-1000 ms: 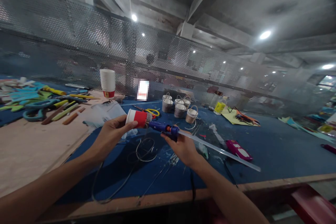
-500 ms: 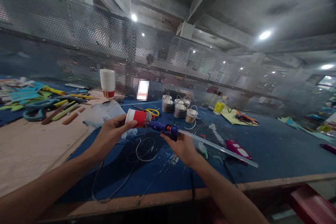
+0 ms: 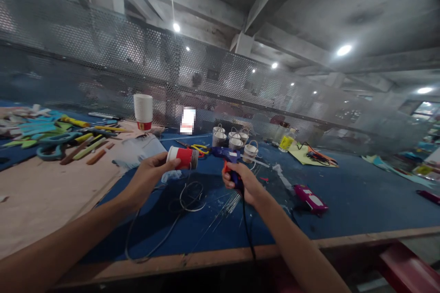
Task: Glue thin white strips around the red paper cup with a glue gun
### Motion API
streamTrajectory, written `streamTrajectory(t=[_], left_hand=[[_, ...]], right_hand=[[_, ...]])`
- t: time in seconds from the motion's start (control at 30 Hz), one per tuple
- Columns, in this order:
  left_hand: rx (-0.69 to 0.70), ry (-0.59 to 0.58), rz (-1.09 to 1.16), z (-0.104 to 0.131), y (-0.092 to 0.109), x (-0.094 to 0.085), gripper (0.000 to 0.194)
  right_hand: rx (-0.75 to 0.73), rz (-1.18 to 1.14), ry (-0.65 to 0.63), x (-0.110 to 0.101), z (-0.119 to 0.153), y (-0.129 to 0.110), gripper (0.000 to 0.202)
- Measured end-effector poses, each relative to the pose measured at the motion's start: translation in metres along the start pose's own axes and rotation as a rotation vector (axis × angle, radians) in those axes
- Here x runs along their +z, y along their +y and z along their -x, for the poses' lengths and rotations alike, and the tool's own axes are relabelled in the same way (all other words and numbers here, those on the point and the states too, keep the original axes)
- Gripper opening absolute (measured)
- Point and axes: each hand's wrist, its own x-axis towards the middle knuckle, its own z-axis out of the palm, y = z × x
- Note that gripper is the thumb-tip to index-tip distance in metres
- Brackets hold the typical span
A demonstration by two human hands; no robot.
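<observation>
My left hand (image 3: 151, 171) grips a red and white paper cup (image 3: 182, 158) lying on its side, its base end toward the right. Grey cord is wound around that end, and a loose length of the cord (image 3: 189, 197) trails down in loops on the table. My right hand (image 3: 242, 178) is wrapped around the handle of a blue glue gun (image 3: 225, 153) with an orange trigger. Its nozzle points left, a short gap from the cup. A clear glue stick (image 3: 256, 160) sticks out of its back, and a black cable hangs below.
Several small cord-wrapped buckets (image 3: 234, 142) stand behind the glue gun. A stack of paper cups (image 3: 143, 112) is at the back left, beside scissors (image 3: 58, 144) and tools. Yellow-handled pliers (image 3: 201, 149), thin wires (image 3: 227, 206), a magenta device (image 3: 311, 199) and a bottle (image 3: 286, 142) lie around.
The glue gun has moved away from the cup, up and to the right, and turned so its glue stick points farther back. The left hand still holds the cup in nearly the same place.
</observation>
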Motion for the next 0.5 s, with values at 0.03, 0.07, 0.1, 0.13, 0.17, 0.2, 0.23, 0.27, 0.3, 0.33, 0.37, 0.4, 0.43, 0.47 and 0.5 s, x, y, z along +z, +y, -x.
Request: streamTrajectory(t=[0.03,0.07,0.1,0.13,0.17,0.2,0.23,0.27,0.3,0.33,0.37,0.4,0.43,0.47,0.5], left_hand=[[-0.01,0.0,0.011,0.0,0.0,0.001,0.032],[-0.018,0.002,0.019,0.0,0.0,0.001,0.032],[-0.025,0.006,0.026,0.0,0.0,0.002,0.031],[-0.028,0.01,0.031,0.0,0.0,0.002,0.031],[-0.029,0.011,0.034,0.0,0.0,0.002,0.031],[-0.03,0.009,0.038,0.0,-0.001,0.002,0.031],[-0.031,0.004,0.043,0.0,-0.002,0.001,0.031],[-0.032,-0.002,0.048,0.0,-0.002,0.001,0.031],[-0.032,-0.008,0.051,0.0,-0.003,0.0,0.032],[-0.027,-0.014,0.052,-0.001,-0.004,0.0,0.031],[-0.019,-0.019,0.052,-0.001,-0.004,-0.001,0.03],[-0.009,-0.024,0.05,-0.001,-0.004,-0.001,0.029],[-0.002,-0.026,0.049,0.0,-0.004,0.0,0.028],[0.003,-0.027,0.05,0.0,-0.003,0.0,0.027],[0.002,-0.03,0.054,0.001,-0.002,0.001,0.027]], right_hand=[[0.001,0.024,0.043,-0.005,-0.002,0.001,0.043],[-0.006,0.071,0.096,-0.011,-0.005,0.002,0.045],[-0.013,0.138,0.149,-0.017,-0.007,0.003,0.048],[-0.022,0.221,0.214,-0.024,-0.01,0.005,0.051],[-0.025,0.307,0.258,-0.032,-0.013,0.006,0.053],[-0.022,0.385,0.284,-0.039,-0.016,0.007,0.054],[-0.007,0.465,0.299,-0.046,-0.019,0.009,0.053],[0.023,0.538,0.316,-0.053,-0.021,0.01,0.052],[0.059,0.608,0.364,-0.058,-0.023,0.011,0.051],[0.083,0.647,0.395,-0.063,-0.025,0.012,0.049],[0.102,0.677,0.422,-0.066,-0.026,0.013,0.048],[0.116,0.7,0.443,-0.069,-0.026,0.014,0.047],[0.124,0.719,0.452,-0.072,-0.027,0.014,0.046],[0.132,0.744,0.459,-0.074,-0.027,0.015,0.045],[0.14,0.774,0.466,-0.076,-0.027,0.015,0.046]])
